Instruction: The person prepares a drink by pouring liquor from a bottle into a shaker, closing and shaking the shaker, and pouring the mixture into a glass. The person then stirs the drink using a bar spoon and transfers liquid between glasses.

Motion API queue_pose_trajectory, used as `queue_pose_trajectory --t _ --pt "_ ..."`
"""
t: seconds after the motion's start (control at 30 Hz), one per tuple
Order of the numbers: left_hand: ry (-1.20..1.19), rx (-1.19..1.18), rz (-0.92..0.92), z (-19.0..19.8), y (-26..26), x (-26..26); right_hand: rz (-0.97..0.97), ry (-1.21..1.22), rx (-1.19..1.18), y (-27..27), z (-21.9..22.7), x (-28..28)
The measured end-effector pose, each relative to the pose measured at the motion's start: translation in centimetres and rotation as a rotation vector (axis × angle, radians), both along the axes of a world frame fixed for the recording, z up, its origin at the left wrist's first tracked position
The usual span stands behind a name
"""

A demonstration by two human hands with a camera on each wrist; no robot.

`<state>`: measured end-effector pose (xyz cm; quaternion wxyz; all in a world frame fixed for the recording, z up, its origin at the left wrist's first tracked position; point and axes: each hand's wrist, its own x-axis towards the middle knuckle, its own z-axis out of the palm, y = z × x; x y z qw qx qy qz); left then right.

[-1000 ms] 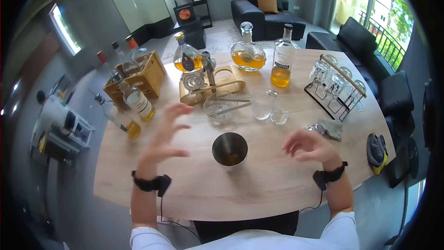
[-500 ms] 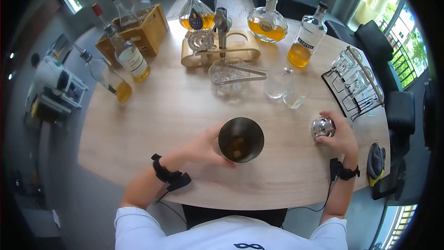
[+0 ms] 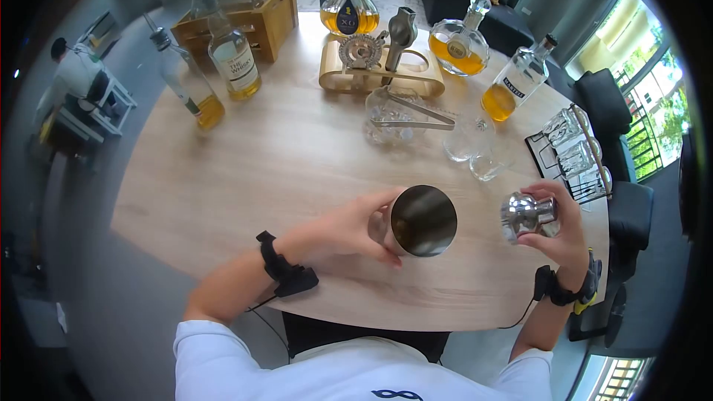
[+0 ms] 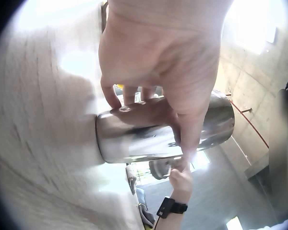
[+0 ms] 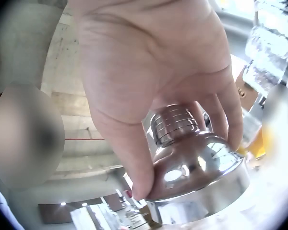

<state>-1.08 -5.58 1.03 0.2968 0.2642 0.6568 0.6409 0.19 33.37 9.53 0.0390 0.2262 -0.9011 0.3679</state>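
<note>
My left hand (image 3: pixel 349 229) wraps round a steel shaker tin (image 3: pixel 422 220) that stands on the wooden table (image 3: pixel 245 178) near its front edge; in the left wrist view its fingers (image 4: pixel 129 96) curl over the tin (image 4: pixel 153 132). My right hand (image 3: pixel 558 234) holds the shiny shaker lid (image 3: pixel 526 214) lifted above the table, to the right of the tin. In the right wrist view the thumb and fingers grip the lid (image 5: pixel 192 163) just under its ribbed cap.
Behind the tin stand a glass ice bowl with tongs (image 3: pixel 397 119), two glasses (image 3: pixel 479 150), a wooden bar-tool stand (image 3: pixel 379 67), several whisky bottles (image 3: pixel 232 56) and decanters (image 3: pixel 460 41), a wooden crate (image 3: pixel 249 18), and a glass rack (image 3: pixel 575 152) at the right.
Both hands came down from the air: the left took hold of the tin, the right picked up the lid and has now lifted it off the table. The head view moved closer.
</note>
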Motion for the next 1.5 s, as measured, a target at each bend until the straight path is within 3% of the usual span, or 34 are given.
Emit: queue_pose_trajectory --t 0.03,0.17,0.23,0.27,0.33,0.37,0.47,0.7,0.8,0.87,0.9,0.97,1.07,1.23,1.33,1.4,1.43,1.5 --pt "-0.026 0.004 0.015 -0.2 0.0 0.2 0.142 0.077 0.059 -1.8 1.7 0.1" --pt "-0.004 0.062 0.017 -1.3 0.2 0.1 0.189 0.091 -0.044 -8.7 5.2 0.6" --pt "0.009 0.09 0.03 -1.4 0.3 0.3 0.318 0.138 -0.058 -11.4 6.1 0.5" --pt "0.016 0.115 0.047 -1.6 0.3 0.4 0.317 0.142 -0.059 -12.5 6.4 0.5" --pt "-0.062 0.181 0.029 -2.4 0.5 0.3 0.324 0.103 0.153 -14.4 6.7 0.7" --pt "-0.143 0.251 0.013 -2.7 0.5 0.2 0.35 0.149 0.101 -15.3 6.0 0.5" --pt "-0.07 0.24 -0.06 -2.8 0.3 -0.3 0.377 0.273 0.153 -16.6 4.9 0.0" --pt "-0.058 0.208 -0.028 -3.0 0.4 -0.3 0.361 0.126 0.058 -16.3 2.9 -1.5" --pt "-0.096 0.238 0.012 -4.0 0.6 -0.3 0.45 0.088 -0.042 -15.6 -0.7 -2.3" --pt "0.129 0.145 0.031 -4.4 0.6 -0.8 0.477 -0.068 -0.652 -15.5 -5.4 -2.2" --pt "0.128 0.145 0.03 -4.1 0.6 -0.7 0.475 -0.068 -0.653 -15.4 -5.6 -2.4" --pt "-0.113 0.17 0.047 -3.3 0.4 0.0 0.548 -0.075 -0.583 -15.0 -5.8 -2.7" --pt "-0.037 0.212 0.03 -4.0 0.6 -0.5 0.556 -0.143 -0.627 -15.5 -5.4 -2.6" --pt "-0.171 0.198 0.013 -3.5 0.5 -0.4 0.543 -0.099 -0.716 -16.0 -6.4 -2.1" --pt "-0.036 0.096 -0.008 -4.2 -0.2 -0.9 0.458 -0.085 -0.731 -15.4 -6.7 -1.2" --pt "0.316 -0.083 0.1 -3.4 -1.0 -1.5 0.417 -0.043 -0.675 -13.1 -6.9 -1.2" --pt "0.36 -0.152 0.112 -2.7 -1.6 -1.8 0.387 -0.001 -0.609 -11.6 -7.0 -1.3" --pt "0.365 -0.194 0.135 -2.1 -2.3 -2.5 0.245 -0.06 -0.698 -8.6 -7.3 -0.2"
